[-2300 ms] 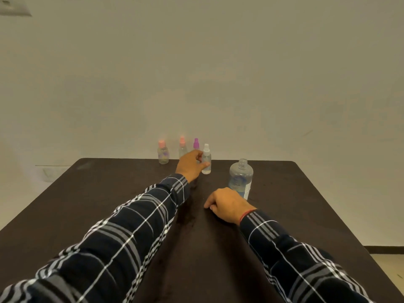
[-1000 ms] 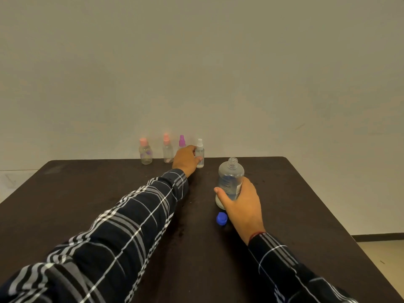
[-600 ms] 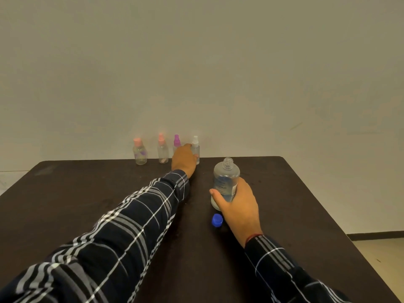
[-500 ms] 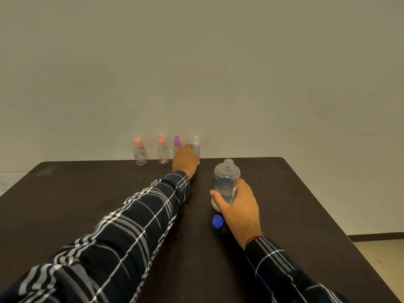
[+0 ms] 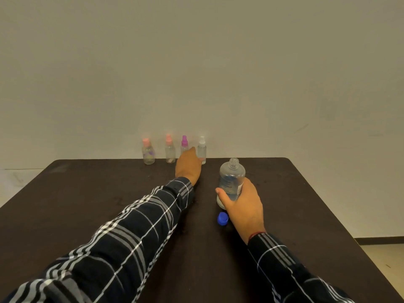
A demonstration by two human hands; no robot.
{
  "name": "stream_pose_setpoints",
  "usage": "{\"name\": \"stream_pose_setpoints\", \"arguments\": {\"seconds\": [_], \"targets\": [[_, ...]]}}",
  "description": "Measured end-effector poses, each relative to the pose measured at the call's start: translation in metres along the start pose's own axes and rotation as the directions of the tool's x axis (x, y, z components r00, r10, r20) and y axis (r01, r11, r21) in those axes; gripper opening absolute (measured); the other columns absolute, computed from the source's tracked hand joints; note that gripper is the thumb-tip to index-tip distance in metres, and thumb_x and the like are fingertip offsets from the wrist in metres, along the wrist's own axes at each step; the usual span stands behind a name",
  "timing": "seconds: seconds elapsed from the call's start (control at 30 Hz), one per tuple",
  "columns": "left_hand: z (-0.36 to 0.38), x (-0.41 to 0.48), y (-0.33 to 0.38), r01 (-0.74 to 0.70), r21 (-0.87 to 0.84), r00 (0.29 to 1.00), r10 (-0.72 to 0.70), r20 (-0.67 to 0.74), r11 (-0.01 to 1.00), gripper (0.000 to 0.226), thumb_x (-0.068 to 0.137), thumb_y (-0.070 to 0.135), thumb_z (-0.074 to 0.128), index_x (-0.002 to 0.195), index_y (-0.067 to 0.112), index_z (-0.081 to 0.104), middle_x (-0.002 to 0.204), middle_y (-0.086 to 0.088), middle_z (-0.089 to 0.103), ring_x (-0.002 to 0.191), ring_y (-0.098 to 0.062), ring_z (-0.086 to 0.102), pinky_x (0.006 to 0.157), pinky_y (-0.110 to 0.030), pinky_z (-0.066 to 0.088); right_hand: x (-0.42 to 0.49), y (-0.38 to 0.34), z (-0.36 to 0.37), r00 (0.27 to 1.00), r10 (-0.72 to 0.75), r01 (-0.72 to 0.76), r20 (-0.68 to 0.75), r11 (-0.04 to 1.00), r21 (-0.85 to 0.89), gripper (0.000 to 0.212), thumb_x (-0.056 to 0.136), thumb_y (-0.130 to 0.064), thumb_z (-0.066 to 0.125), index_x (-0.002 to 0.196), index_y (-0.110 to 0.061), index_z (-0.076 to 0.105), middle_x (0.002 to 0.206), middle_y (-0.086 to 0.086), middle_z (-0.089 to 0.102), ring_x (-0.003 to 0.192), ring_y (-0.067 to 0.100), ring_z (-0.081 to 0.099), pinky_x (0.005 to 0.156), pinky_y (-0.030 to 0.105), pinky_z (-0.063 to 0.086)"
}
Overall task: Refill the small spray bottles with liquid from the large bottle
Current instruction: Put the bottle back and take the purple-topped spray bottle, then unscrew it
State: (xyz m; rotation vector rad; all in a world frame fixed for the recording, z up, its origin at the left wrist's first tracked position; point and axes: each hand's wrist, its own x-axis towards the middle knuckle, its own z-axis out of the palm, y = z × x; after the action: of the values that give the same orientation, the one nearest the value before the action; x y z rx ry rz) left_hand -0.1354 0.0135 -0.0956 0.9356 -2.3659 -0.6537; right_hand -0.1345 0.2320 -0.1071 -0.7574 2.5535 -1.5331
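Note:
Along the table's far edge stand small spray bottles: two with pink caps [image 5: 148,153] [image 5: 169,150], one purple-capped [image 5: 184,143] and one white-capped [image 5: 201,149]. My left hand [image 5: 188,167] reaches in between the purple-capped and white-capped bottles. It covers the purple one's body and touches the white one's lower side, and its fingers are hidden behind it. My right hand [image 5: 242,202] grips the lower half of the large clear bottle [image 5: 231,178], which stands upright with its neck uncapped. Its blue cap [image 5: 222,218] lies on the table beside my right wrist.
The dark table [image 5: 87,204] ends just behind the row of small bottles, close to a plain wall. Its right edge runs down towards the floor at the lower right.
My right hand has left the table and taken hold of the large bottle, uncovering the blue cap. My left hand has stayed at the white-capped bottle, now back in the row.

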Motion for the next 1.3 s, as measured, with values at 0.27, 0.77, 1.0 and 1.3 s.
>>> {"name": "stream_pose_setpoints", "arguments": {"seconds": [0.27,0.77,1.0,1.3], "targets": [[-0.040,-0.010,-0.022,0.023,-0.093,0.976,-0.043,-0.214,0.995,0.023,0.100,0.032,0.054,0.121,0.023,0.051,0.118,-0.002,0.055,0.099,-0.027,0.064,0.087,-0.042,0.054,-0.001,-0.004,-0.003,1.000,-0.003,0.003,0.018,1.000,0.008,0.060,0.079,-0.054,0.074,0.129,-0.032,0.049,0.125,-0.010,0.057,0.110,0.007,0.056,0.092,0.026,0.046],[-0.020,0.035,-0.027,0.128,-0.173,0.990,-0.137,-0.042,0.977,0.029,0.097,0.024,0.061,0.122,0.012,0.056,0.120,-0.008,0.062,0.113,-0.031,0.060,0.098,-0.040,0.049,0.006,0.005,0.003,1.000,0.008,-0.008,0.027,1.000,0.003,0.062,0.079,-0.052,0.075,0.131,-0.032,0.048,0.127,-0.011,0.057,0.113,0.007,0.056,0.094,0.026,0.045],[-0.028,0.022,-0.031,0.102,-0.115,0.994,-0.104,-0.012,0.988,0.023,0.097,0.025,0.060,0.117,0.013,0.058,0.108,-0.007,0.064,0.100,-0.028,0.062,0.085,-0.033,0.047,0.003,0.003,0.004,1.000,0.002,-0.002,0.012,1.000,0.015,0.060,0.080,-0.052,0.075,0.130,-0.033,0.048,0.126,-0.011,0.057,0.112,0.007,0.056,0.094,0.027,0.046],[-0.073,-0.054,-0.045,-0.003,-0.181,1.000,-0.001,-0.021,0.983,0.028,0.094,0.035,0.065,0.118,0.021,0.059,0.107,0.004,0.066,0.099,-0.015,0.063,0.091,-0.034,0.052,-0.003,-0.002,-0.001,0.999,-0.024,0.024,0.024,1.000,0.004,0.059,0.079,-0.056,0.072,0.127,-0.028,0.050,0.123,-0.004,0.058,0.108,0.014,0.059,0.094,0.035,0.051]]}}
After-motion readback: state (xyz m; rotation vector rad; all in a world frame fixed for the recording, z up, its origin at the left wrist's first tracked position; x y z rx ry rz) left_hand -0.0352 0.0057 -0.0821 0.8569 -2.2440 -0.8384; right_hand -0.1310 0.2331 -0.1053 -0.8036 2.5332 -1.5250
